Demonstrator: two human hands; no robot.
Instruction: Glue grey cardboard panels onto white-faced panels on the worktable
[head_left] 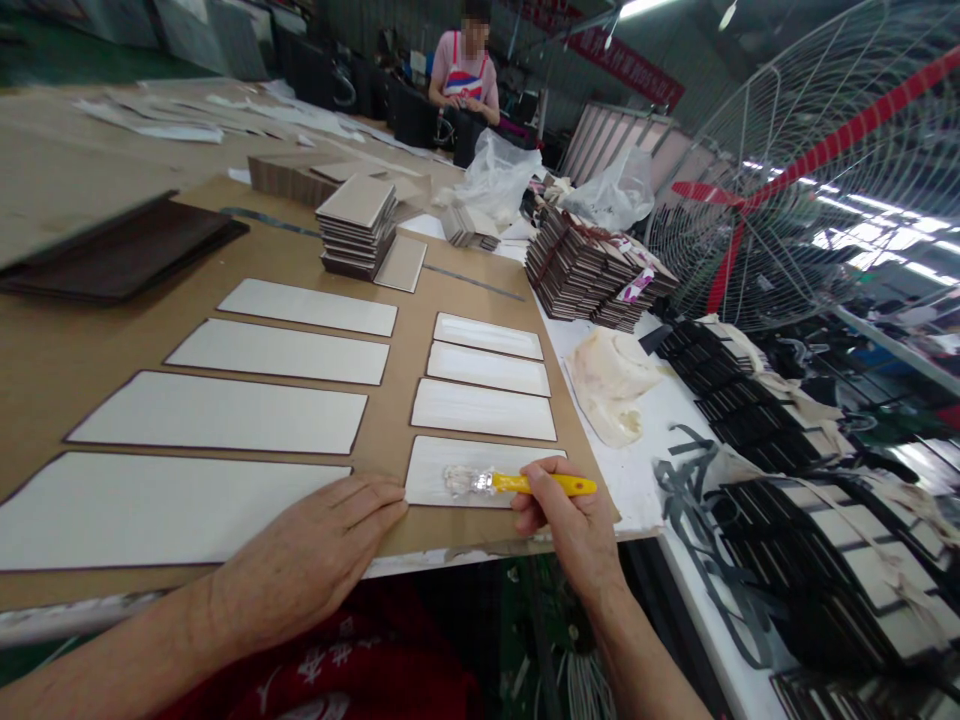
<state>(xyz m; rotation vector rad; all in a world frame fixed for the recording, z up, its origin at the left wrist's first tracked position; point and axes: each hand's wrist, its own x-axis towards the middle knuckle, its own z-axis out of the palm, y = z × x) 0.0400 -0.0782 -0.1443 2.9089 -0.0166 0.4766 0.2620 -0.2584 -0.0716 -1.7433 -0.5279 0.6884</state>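
Note:
My right hand [566, 515] is closed round the yellow handle of a paintbrush [517, 483]. Its bristles, coated with something white, rest on the nearest small white panel [431, 470], which has wet-looking streaks. Several similar small panels [484, 408] lie in a column beyond it. Flat on the brown board [390, 435], with fingers stretched out, lies my left hand [337, 530]; its fingertips reach the left edge of the panel under the brush. The hand also covers the near right corner of a long white panel [172, 510], the closest in a column of several dark-edged ones.
Stacked panels [358, 225] stand farther back on the board, with dark folded sheets [127, 250] at left. Right of the board are a tied bundle [596, 268], a crumpled plastic bag [611, 385] and black stacks [847, 560]. A large fan [742, 205] stands behind; another person [465, 75] sits beyond.

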